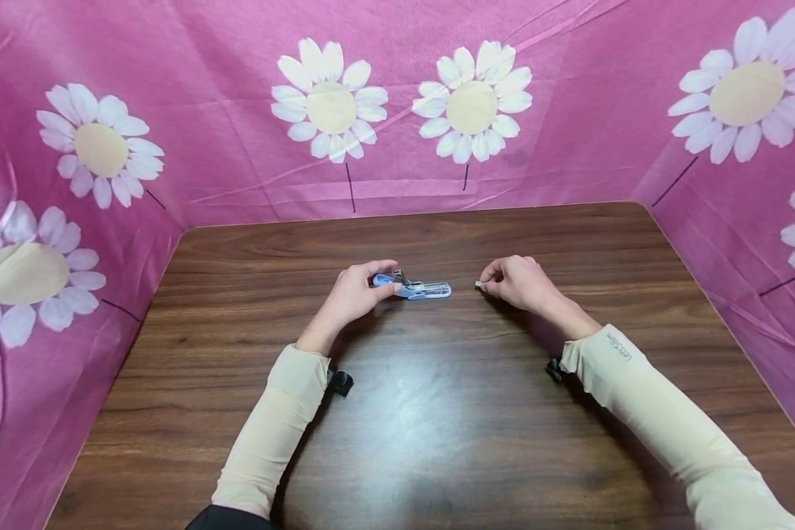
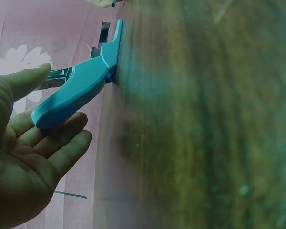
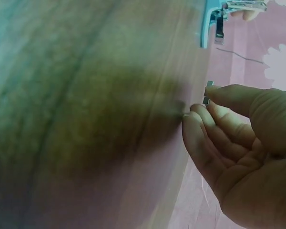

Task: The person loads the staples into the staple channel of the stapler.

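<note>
A small blue stapler [image 1: 415, 287] lies on the brown wooden table [image 1: 437, 412], its top flipped open. My left hand [image 1: 358, 288] grips its rounded blue end; in the left wrist view the thumb and fingers close round the blue handle of the stapler [image 2: 78, 93]. A short way to the right, my right hand [image 1: 518, 281] pinches a tiny strip of staples [image 1: 479, 283] between thumb and forefinger, held just above the table. The right wrist view shows the staples [image 3: 208, 92] at the fingertips and the stapler [image 3: 214, 19] farther off.
Pink cloth walls with white daisies [image 1: 331, 103] enclose the table on the left, back and right. Beige sleeves [image 1: 278, 427] cover both forearms. The table's near half is bare wood.
</note>
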Demonstrator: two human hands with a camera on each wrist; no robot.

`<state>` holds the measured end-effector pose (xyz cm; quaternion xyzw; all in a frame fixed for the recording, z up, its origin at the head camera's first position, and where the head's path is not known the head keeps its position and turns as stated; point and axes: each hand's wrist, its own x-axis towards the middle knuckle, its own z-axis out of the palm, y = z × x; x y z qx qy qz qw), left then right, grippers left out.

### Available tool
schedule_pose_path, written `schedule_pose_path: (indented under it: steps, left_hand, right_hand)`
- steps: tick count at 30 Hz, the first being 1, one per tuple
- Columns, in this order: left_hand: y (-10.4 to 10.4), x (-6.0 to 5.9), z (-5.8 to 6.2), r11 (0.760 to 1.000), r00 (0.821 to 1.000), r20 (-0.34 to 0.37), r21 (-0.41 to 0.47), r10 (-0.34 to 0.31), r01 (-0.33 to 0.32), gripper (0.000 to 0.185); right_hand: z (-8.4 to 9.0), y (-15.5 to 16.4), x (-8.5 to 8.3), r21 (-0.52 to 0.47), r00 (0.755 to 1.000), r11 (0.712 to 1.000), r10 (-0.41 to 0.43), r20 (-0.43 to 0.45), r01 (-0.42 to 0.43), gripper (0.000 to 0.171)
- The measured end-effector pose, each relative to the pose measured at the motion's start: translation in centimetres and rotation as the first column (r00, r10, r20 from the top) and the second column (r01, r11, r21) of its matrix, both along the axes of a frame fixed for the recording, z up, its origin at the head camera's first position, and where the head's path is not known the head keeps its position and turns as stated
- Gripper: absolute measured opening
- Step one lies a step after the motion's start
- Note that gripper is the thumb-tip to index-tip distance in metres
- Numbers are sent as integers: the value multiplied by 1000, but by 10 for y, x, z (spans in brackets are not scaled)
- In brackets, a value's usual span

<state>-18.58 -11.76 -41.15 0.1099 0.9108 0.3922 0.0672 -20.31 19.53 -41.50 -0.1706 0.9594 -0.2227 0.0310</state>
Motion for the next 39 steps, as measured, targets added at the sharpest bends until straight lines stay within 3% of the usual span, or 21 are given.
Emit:
schedule_pose_path:
  steps: [10,17,22,27,34,39]
  left_hand:
    - [0,-1,-2,1000,1000,15,13,-20,20,49]
    - [-1,-1,-1,1000,999,23,9,-22,22,50]
    - [-1,0,1,999,998,52,15,-37,37,52]
    - [-1,1,3,999,998,58,22,-36,35,52]
    - [-2,1,2,998,996,76,43,-51,48,50]
    - [-2,1,2,996,995,82,77,-60,53,48]
  right_hand:
    - [2,5,0,-101,1000,995,0,5,0,9]
    - [5,11,-1,-146,997,989,-43,-64,33,17]
    - [9,14,-4,-264,995,960,-100,-22,91,17]
    - [12,16,-4,-377,995,920,-91,47,102,22]
    - [19,19,-2,-381,994,919,-112,4,105,20]
    - [23,18,-1,-409,993,905,-111,38,117,18]
